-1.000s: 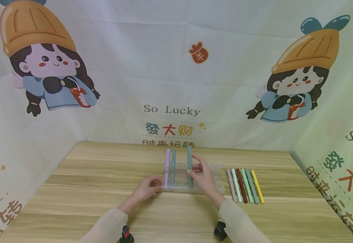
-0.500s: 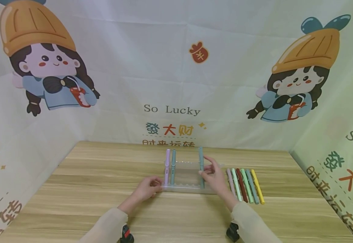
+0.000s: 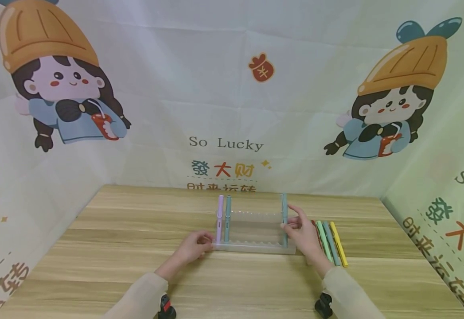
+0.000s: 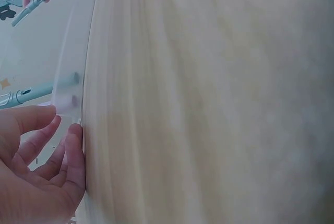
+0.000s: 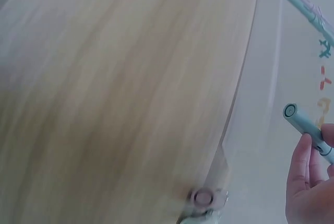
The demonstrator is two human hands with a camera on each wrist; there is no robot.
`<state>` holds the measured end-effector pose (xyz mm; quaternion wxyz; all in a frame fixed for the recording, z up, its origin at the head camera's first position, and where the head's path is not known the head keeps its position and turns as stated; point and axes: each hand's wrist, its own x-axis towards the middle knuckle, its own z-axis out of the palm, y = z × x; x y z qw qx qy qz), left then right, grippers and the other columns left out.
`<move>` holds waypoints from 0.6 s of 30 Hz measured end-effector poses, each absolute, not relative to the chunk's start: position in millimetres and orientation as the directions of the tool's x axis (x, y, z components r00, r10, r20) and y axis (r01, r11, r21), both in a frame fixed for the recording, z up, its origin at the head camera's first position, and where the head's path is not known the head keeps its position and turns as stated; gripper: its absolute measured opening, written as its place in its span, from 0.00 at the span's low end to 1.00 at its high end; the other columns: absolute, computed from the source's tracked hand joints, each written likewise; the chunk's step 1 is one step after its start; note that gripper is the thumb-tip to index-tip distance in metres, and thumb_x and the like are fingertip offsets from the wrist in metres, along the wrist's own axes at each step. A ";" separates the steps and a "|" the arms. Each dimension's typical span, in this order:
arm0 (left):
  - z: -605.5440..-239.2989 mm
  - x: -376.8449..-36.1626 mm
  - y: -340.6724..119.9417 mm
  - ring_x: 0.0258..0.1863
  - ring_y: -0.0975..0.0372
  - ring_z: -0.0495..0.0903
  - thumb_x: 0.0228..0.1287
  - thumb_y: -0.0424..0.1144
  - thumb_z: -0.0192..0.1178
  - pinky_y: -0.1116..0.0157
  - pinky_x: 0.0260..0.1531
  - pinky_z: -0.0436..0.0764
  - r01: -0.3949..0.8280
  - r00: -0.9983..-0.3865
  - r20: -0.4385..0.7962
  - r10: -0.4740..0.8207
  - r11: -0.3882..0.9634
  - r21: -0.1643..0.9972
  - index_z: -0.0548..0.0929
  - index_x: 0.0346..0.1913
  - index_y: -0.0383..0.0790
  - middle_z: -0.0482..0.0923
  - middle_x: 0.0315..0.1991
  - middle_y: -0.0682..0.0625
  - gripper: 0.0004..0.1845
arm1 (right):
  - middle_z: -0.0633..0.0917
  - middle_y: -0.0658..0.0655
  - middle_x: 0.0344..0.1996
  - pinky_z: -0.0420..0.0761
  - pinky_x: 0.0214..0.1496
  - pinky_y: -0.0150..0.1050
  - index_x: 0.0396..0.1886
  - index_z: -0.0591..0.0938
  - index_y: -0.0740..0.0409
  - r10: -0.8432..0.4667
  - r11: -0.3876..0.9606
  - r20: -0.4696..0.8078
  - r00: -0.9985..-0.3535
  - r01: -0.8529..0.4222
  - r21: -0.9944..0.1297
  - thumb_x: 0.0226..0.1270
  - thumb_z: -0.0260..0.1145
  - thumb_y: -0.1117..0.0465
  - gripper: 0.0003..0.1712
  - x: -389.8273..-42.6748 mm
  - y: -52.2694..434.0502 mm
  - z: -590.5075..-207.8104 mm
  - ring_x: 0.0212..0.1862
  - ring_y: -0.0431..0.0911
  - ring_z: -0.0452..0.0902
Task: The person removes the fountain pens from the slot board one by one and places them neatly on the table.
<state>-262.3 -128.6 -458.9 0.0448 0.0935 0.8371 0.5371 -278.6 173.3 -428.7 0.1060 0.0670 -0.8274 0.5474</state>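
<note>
A clear pen rack [image 3: 251,248] stands mid-table, holding a lilac pen [image 3: 220,228] and a teal pen [image 3: 227,229] side by side at its left end. My left hand [image 3: 195,247] holds the rack's left end, thumb and fingertips at its corner in the left wrist view. Over the right end, my right hand [image 3: 305,234] pinches another teal pen [image 3: 284,208] between thumb and fingers. That pen is nearly upright in the head view, its lower end overlapping the rack's front strip. In the right wrist view its round end [image 5: 290,110] shows apart from the rack.
Right of the rack lies a row of pens, with a green pen [image 3: 324,241], a blue-grey pen [image 3: 331,243] and a yellow pen [image 3: 338,244] showing. My right hand and wrist cover part of this row. A printed cloth [image 3: 216,88] hangs behind the wooden table [image 3: 136,221].
My right hand has moved right along the rack with the teal pen, from its middle to its right end. It now covers the left part of the pen row. My left hand stays put.
</note>
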 end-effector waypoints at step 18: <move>-458.3 -262.7 -128.0 0.24 0.60 0.72 0.55 0.27 0.57 0.64 0.21 0.74 0.092 -0.982 0.014 0.189 0.409 0.908 0.76 0.39 0.31 0.75 0.29 0.46 0.08 | 0.75 0.66 0.37 0.77 0.31 0.38 0.62 0.60 0.61 0.006 0.423 0.205 -0.979 -0.184 -0.888 0.57 0.59 0.71 0.32 -272.3 222.7 -426.6 0.34 0.47 0.73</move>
